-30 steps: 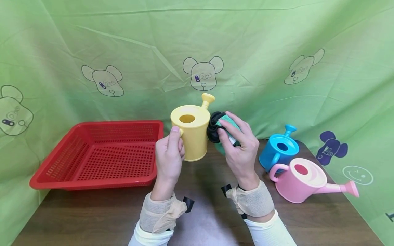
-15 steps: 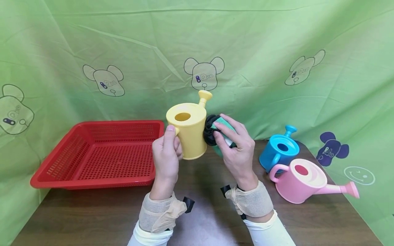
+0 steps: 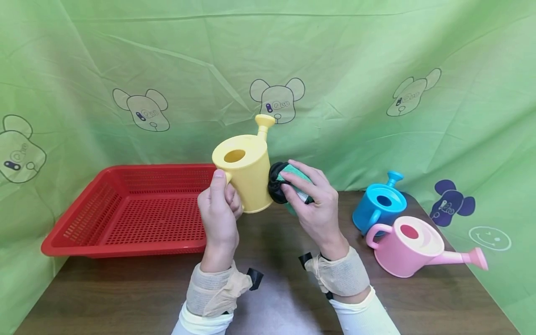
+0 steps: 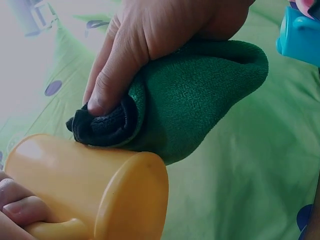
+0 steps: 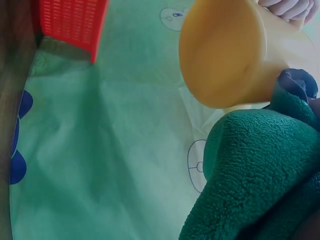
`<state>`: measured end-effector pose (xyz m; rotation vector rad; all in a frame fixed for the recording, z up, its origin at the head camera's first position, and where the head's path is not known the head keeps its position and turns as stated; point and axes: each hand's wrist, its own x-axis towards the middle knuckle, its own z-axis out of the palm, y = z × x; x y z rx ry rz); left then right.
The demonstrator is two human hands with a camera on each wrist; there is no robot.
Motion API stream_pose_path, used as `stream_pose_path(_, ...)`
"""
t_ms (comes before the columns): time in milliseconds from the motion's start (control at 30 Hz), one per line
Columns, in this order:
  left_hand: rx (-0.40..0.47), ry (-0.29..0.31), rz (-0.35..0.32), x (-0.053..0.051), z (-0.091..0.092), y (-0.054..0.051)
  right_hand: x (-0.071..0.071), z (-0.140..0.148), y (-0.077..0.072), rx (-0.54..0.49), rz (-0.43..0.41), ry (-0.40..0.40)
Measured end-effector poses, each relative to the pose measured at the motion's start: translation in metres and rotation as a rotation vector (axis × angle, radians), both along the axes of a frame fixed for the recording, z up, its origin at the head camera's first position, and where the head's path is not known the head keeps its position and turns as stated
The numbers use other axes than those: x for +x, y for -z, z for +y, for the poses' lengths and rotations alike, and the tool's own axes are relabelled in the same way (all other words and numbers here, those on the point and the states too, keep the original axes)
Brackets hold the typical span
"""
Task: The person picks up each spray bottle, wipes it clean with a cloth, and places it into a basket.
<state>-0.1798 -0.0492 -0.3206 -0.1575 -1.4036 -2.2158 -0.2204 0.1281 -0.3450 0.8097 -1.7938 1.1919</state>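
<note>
The handle of a pale yellow, cylindrical plastic watering can (image 3: pixel 251 184) is gripped by the left hand (image 3: pixel 219 216), with the thumb laid along the top. The can is held clear of the table (image 3: pixel 125 293), just beyond and to the right of that hand, and is slightly tilted. Its surface is smooth and plain; a round opening is seen in its flat top, its base is shown as a smooth disc in the wrist views, and its flared spout head is turned away from the hand.

By the fingers and thumb of the right hand (image 3: pixel 320 207), a bunched, fuzzy green cloth with black folds (image 4: pixel 185 95) is pinched, its black part touching the can's side.

To the left of the left hand, partly covered by it, a red perforated plastic basket (image 3: pixel 125 251) is placed. To the right of the right hand, a pink plastic watering can (image 3: pixel 406 256) and, behind it, a blue plastic watering can (image 3: pixel 366 214) are stood. Beyond both hands, green printed fabric (image 3: pixel 209 46) is hung.
</note>
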Motion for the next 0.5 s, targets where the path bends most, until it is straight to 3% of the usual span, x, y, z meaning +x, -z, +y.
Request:
stream_pose_path(267, 0.076, -0.028, 0.047, -0.0003, -0.0007, -0.0009, 0.0025, 0.0008, -0.0004, 0.053, -0.06, -0.006)
stream_pose_path(500, 0.21, -0.095, 0.178, -0.0018, 0.001, 0.0001, 0.003, 0.0013, 0.0001, 0.109, -0.074, -0.007)
